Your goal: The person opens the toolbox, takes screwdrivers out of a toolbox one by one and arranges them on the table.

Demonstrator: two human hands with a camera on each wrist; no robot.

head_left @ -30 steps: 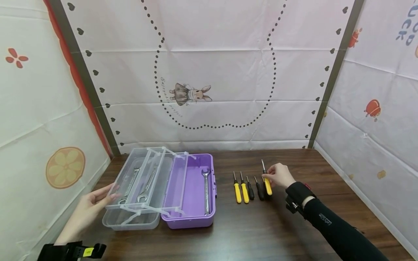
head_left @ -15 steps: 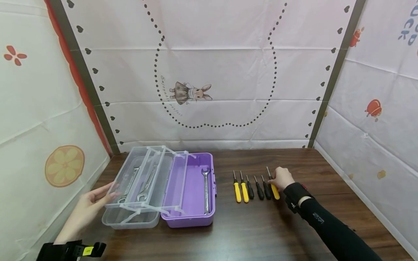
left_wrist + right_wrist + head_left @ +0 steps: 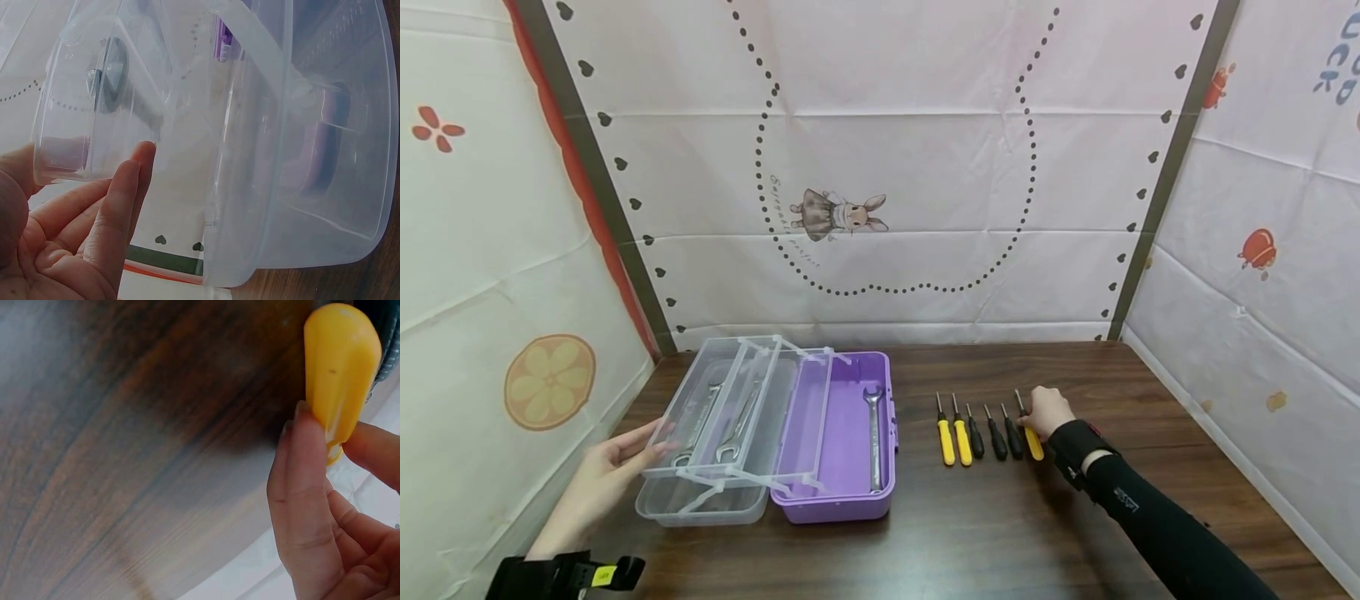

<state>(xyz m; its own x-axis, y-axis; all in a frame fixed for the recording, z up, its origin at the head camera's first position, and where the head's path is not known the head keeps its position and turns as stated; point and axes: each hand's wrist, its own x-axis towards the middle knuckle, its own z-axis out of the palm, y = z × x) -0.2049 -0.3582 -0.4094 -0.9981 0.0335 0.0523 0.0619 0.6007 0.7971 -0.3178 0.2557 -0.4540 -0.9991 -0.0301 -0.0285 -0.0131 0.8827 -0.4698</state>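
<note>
My right hand (image 3: 1049, 412) pinches a yellow-handled screwdriver (image 3: 342, 362) between thumb and fingers, at the right end of a row of screwdrivers on the table. In the head view its shaft points away from me. My left hand (image 3: 604, 479) pinches the near left edge of a clear plastic tray (image 3: 62, 169) between thumb and fingers. This tray belongs to a toolbox with a purple base (image 3: 835, 510) and hangs over the opened clear lid (image 3: 700, 518). Wrenches (image 3: 739, 425) show in the tray. One more wrench (image 3: 874, 442) lies inside the purple base.
Beside the held screwdriver lie black screwdrivers (image 3: 1012, 437) and two yellow ones (image 3: 945, 442), roughly parallel. Brown wood tabletop (image 3: 925, 550) lies in front of them. White printed cloth (image 3: 895, 167) hangs behind and on both sides.
My right hand has moved the yellow screwdriver slightly right and down, from over a black screwdriver to the row's right end. My left hand stays on the tray.
</note>
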